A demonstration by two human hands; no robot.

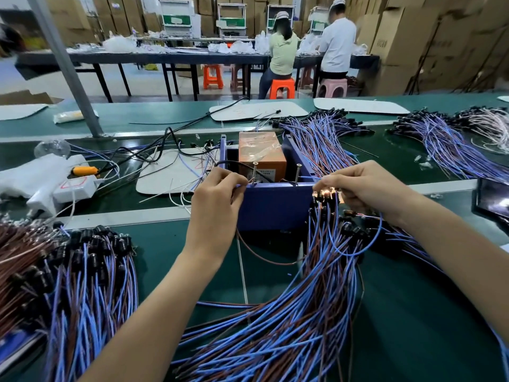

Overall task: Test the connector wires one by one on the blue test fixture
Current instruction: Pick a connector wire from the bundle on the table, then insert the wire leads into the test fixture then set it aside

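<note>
I am facing a long dark table (110, 58) across a pale floor (41, 84), where a person in a green top (283, 51) is sitting on an orange stool (281, 88) and a person in white (337, 45) on a pink stool (332, 86). Cardboard boxes (399, 37) are standing stacked behind; a grey post (68, 70) is slanting up at left.

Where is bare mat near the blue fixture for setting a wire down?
Bare green mat lies between the left wire pile and the left forearm, and right of the right forearm. Between the forearms, the wire bundle crowds everything before the blue fixture.
</note>
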